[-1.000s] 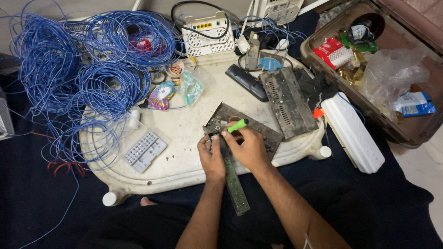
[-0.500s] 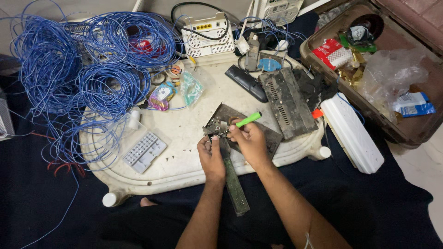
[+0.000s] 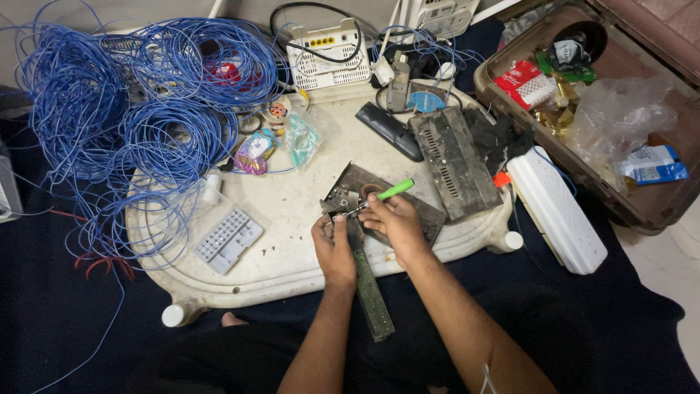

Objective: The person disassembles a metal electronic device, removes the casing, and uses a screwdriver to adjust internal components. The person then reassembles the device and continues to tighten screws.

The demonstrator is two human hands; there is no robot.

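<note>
head view: the work is judged mid-way, since a green-handled screwdriver (image 3: 384, 195) is set at a fastener on the metal bracket (image 3: 350, 201), still joined to the long circuit strip (image 3: 368, 284). the screwdriver is gripped by the closed right hand (image 3: 397, 222); the strip, just below the bracket, is pinched by the closed left hand (image 3: 334, 244) on the white tabletop (image 3: 292, 219).

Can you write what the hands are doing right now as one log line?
right hand: holds green-handled screwdriver | left hand: grips long circuit board | white tray
</note>
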